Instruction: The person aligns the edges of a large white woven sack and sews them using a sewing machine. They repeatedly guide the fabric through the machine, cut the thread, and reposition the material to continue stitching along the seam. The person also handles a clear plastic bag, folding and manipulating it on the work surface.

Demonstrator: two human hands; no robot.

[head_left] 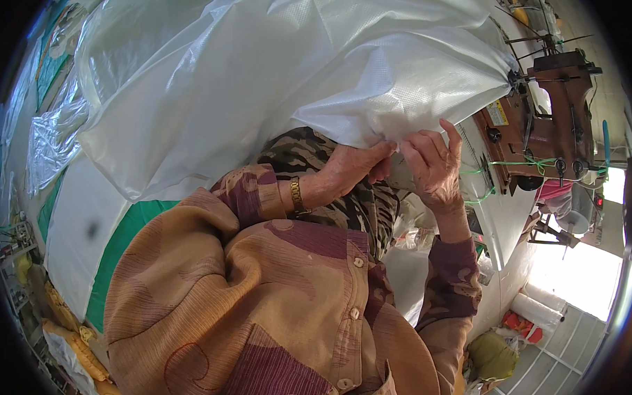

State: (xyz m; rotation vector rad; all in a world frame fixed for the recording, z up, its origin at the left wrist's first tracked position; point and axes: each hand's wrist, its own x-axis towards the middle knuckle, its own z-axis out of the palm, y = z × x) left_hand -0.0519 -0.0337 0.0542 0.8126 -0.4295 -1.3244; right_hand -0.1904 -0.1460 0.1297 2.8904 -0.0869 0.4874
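A large translucent white plastic sheet (264, 77) with a fine textured weave spreads across the work surface and over my lap. Its near edge is gathered between my two hands. My left hand (352, 172), with a gold watch (296, 195) on the wrist, is closed on that edge. Close beside it, my right hand (432, 167) pinches the same edge between thumb and finger, its other fingers raised. Further right, a corner of the sheet runs up to a brown sewing machine (559, 115), where it draws into folds near the needle area.
Green thread (526, 163) hangs about the sewing machine. A white panel with a green strip (130, 243) lies at my left. On the right, white rolls (538, 310) and an olive bag (493, 357) sit on the tiled floor. Clear plastic (53, 139) hangs over the far left edge.
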